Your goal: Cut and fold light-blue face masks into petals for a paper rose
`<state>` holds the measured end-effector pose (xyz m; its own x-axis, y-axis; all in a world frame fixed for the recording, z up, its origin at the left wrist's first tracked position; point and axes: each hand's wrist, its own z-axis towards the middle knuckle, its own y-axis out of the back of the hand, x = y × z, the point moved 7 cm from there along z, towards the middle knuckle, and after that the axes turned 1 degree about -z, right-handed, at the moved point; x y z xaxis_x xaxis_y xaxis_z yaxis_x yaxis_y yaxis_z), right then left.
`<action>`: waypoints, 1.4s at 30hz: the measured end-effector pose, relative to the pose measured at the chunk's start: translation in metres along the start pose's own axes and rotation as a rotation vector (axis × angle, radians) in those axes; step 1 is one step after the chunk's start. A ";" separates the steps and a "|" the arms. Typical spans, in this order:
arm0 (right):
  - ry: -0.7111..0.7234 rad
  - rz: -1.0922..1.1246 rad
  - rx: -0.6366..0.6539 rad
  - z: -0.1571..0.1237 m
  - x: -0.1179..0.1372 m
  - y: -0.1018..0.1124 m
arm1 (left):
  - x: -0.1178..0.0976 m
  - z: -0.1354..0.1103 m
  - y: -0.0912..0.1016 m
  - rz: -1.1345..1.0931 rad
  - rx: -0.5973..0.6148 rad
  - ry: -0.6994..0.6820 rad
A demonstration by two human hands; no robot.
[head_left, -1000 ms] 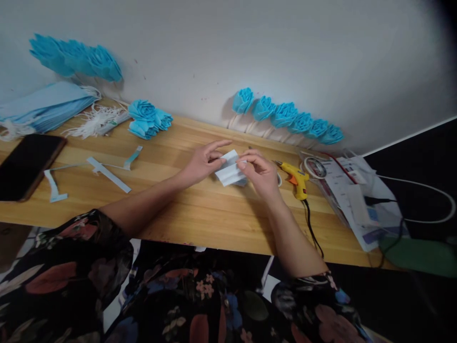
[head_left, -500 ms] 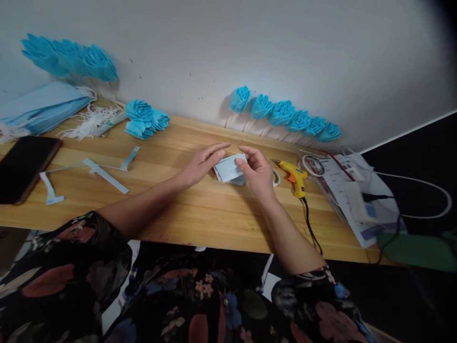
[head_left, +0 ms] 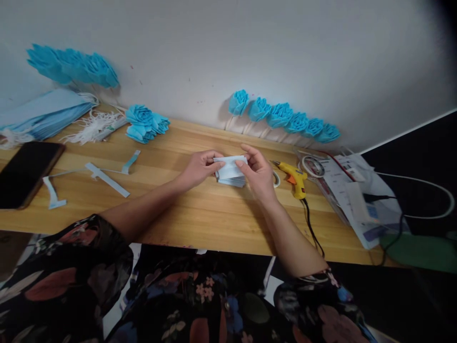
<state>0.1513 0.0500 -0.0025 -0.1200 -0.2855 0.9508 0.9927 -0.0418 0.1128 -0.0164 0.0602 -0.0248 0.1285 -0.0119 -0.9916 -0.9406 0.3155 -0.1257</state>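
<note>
Between my two hands is a light blue rectangular piece (head_left: 229, 166) of what looks like face mask fabric. My left hand (head_left: 200, 167) pinches its left end between thumb and fingers. My right hand (head_left: 260, 175) grips the right end, thumb on top, index finger lifted above the edge. Just beneath it, on the table, lies a small stack of similar pale blue pieces (head_left: 233, 182), partly covered. A roll of tape (head_left: 276, 178) shows beside my right hand, and a yellow hot glue gun (head_left: 294, 178) lies to the right of it.
Blue fabric roses on sticks (head_left: 280, 115) lean against the wall, with more roses (head_left: 144, 124) lying left. A pile of face masks (head_left: 46, 114), a phone (head_left: 30, 174) and cut white strips (head_left: 107, 179) are on the left. Papers (head_left: 352, 205), cables and a charger lie right.
My left hand has closed on the left end of the fabric piece, which is now held level and spread between both hands. The view has shifted slightly.
</note>
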 end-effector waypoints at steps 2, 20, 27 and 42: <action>-0.036 0.019 0.016 0.000 0.001 0.000 | -0.001 0.000 -0.001 -0.060 0.012 0.008; -0.035 0.071 -0.121 0.010 -0.010 0.024 | -0.018 0.003 0.005 -0.544 0.087 0.038; -0.046 0.064 -0.121 0.007 -0.008 0.019 | -0.009 0.001 -0.010 -0.489 0.185 0.128; -0.105 0.051 -0.022 -0.002 -0.004 0.000 | -0.001 0.001 0.002 -0.123 -0.054 -0.024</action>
<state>0.1518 0.0497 -0.0068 -0.0666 -0.1862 0.9803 0.9970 -0.0513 0.0580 -0.0183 0.0617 -0.0243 0.2503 -0.0244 -0.9679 -0.9328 0.2618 -0.2478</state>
